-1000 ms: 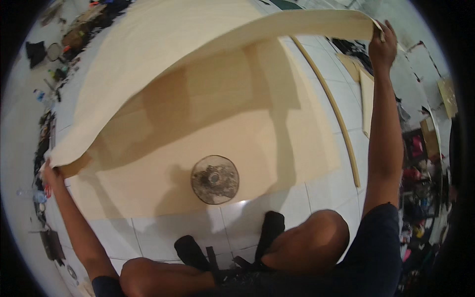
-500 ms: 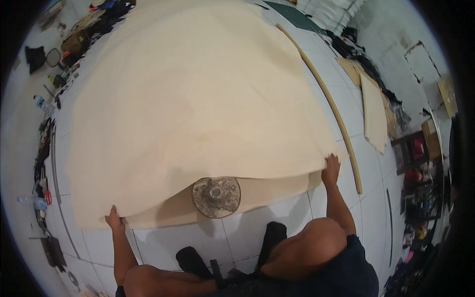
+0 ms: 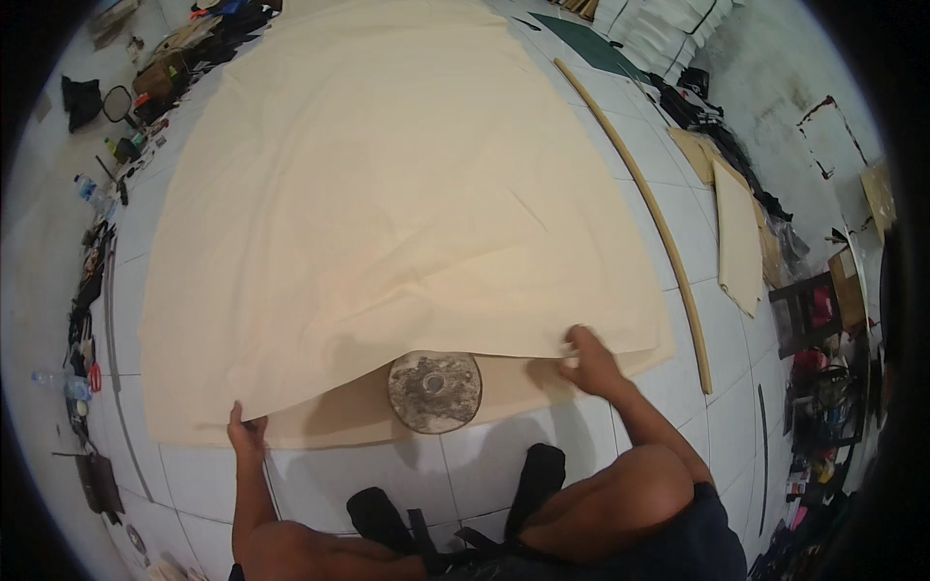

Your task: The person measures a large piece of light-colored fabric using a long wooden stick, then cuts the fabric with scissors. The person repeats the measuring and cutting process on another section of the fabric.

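Observation:
A large cream fabric sheet spreads over the floor, with a second cream layer showing beneath its near edge. At the sheet's near left corner, my left hand is closed on the edge of the upper layer. My right hand is at the right part of that edge, thumb and fingers apart, holding nothing; whether it touches the fabric I cannot tell. Between the hands, a round, stained grey disc with a small ring at its centre props up the upper layer's edge.
A long tan pole lies on the white tiles right of the sheet. Beyond it lie folded cream fabric and a dark stool. Bottles and red-handled scissors line the left wall. My feet are close to the near edge.
My right hand has let go of the right corner and moved left toward the disc. The sheet has settled flatter, with creases showing. My left hand still holds its corner.

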Available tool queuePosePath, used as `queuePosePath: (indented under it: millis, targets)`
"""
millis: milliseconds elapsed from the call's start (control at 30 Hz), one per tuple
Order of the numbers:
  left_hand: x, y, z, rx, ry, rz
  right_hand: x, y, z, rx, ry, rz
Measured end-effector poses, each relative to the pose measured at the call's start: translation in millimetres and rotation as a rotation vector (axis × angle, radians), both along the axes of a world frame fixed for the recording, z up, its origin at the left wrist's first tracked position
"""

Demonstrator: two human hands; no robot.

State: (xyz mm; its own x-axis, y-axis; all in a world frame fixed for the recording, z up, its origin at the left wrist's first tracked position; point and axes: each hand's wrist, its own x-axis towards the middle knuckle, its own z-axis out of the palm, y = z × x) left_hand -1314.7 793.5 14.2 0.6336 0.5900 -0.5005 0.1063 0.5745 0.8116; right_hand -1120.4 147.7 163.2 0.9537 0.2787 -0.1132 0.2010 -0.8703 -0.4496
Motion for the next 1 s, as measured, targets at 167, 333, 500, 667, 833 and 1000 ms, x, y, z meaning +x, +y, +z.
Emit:
queuePosePath:
  millis: [167,333,500,667,833,1000]
  targets:
    - [17,-47,9,-0.043,0.125,-0.102,-9,131,54,0.069,0.026,0.587]
    - [38,-63,30,-0.023,0.121,-0.115,-4,178,45,-0.025,-0.066,0.778]
    - [28,-50,25,-0.012,0.168,-0.171,-9,185,34,0.030,-0.112,0.809]
    - [22,-53,11,-0.014,0.202,-0.218,-62,156,39,0.170,-0.247,1.000]
    - [9,-30,-4,0.024,0.189,-0.197,-94,137,41,0.158,0.077,0.867]
    - [16,-49,4,0.035,0.228,-0.226,-123,114,33,0.068,0.328,0.860]
